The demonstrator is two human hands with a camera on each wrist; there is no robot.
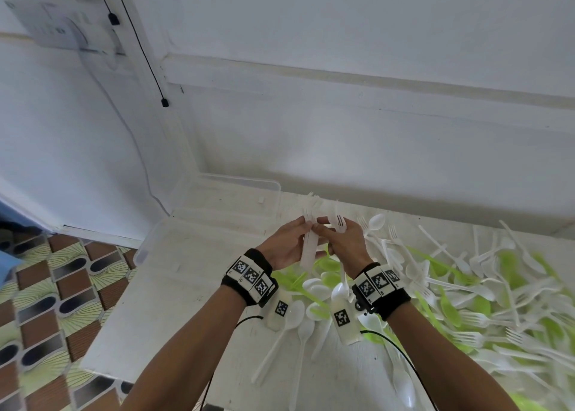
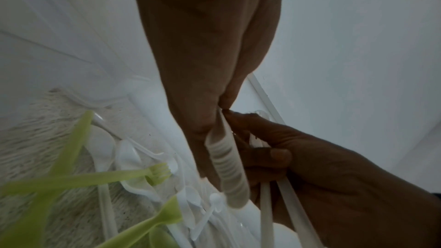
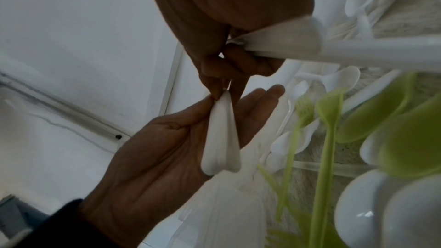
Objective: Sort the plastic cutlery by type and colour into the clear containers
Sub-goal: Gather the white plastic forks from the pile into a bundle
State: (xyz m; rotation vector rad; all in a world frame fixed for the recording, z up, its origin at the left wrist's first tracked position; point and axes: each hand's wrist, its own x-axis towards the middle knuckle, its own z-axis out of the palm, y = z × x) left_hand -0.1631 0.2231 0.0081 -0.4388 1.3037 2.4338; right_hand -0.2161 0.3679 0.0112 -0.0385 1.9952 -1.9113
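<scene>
Head view: left hand (image 1: pixel 287 246) raised, pinched stack of white forks (image 1: pixel 311 236) upright over table; right hand (image 1: pixel 343 242) gripped more white forks (image 1: pixel 339 224), touching stack. Fork count unclear; clear container (image 1: pixel 224 205) beyond hands.

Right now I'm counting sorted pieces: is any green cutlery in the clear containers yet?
No, the clear containers look empty in the head view, and the green cutlery lies in the pile on the table.
</scene>
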